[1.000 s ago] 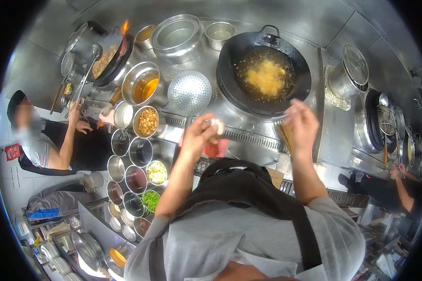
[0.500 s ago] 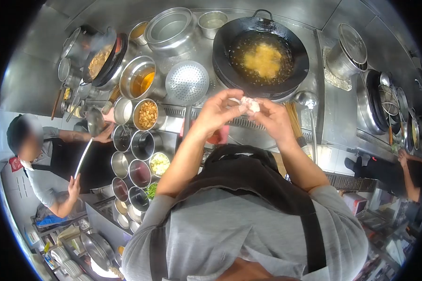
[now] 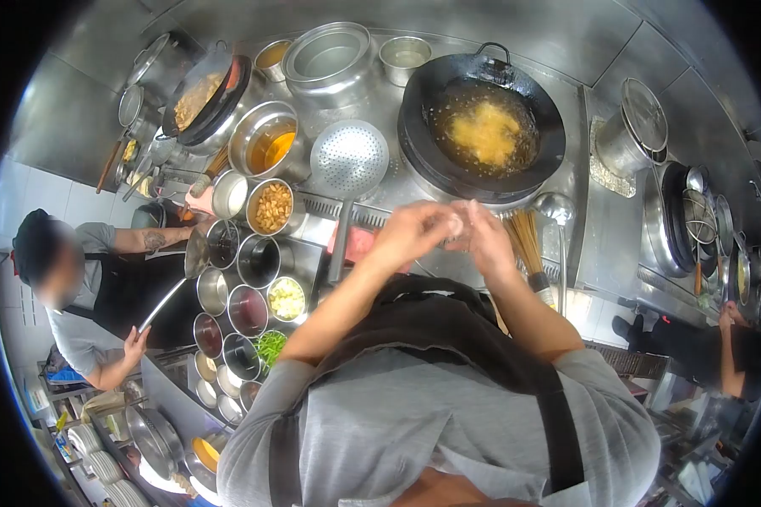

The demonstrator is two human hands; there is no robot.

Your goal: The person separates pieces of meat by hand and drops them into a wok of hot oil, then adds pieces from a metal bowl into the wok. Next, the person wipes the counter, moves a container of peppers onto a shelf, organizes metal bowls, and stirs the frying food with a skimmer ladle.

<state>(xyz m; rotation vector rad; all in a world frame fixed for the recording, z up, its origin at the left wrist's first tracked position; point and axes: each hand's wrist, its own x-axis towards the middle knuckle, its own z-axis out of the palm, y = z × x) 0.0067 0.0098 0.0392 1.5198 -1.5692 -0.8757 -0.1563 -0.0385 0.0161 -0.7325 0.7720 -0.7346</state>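
My left hand [image 3: 418, 235] is closed, its fingertips pinched together at a small pale piece [image 3: 457, 225] that looks like raw meat, though blur hides its shape. Close beside it, my right hand [image 3: 486, 241] holds its fingers upward, smeared by motion; whether it grips anything is unclear. Both hands are just in front of a black wok [image 3: 418, 156]. Inside the wok, yellow battered food [image 3: 486, 131] bubbles in hot oil. A perforated strainer [image 3: 349, 159] lies left of the wok, its handle running toward me.
A bamboo brush [image 3: 526, 245] and a steel ladle [image 3: 561, 245] lie at right. Several steel pots stand at left, including ones with orange oil [image 3: 272, 152], brown fried pieces [image 3: 271, 207] and chopped pale vegetable [image 3: 287, 299]. At far left a co-worker [image 3: 101, 270] holds a long ladle [image 3: 165, 304].
My hands have come down toward me, away from the wok. The pinkish-white raw piece, plainly visible between both hands before, is now mostly hidden. The co-worker's ladle has dropped lower.
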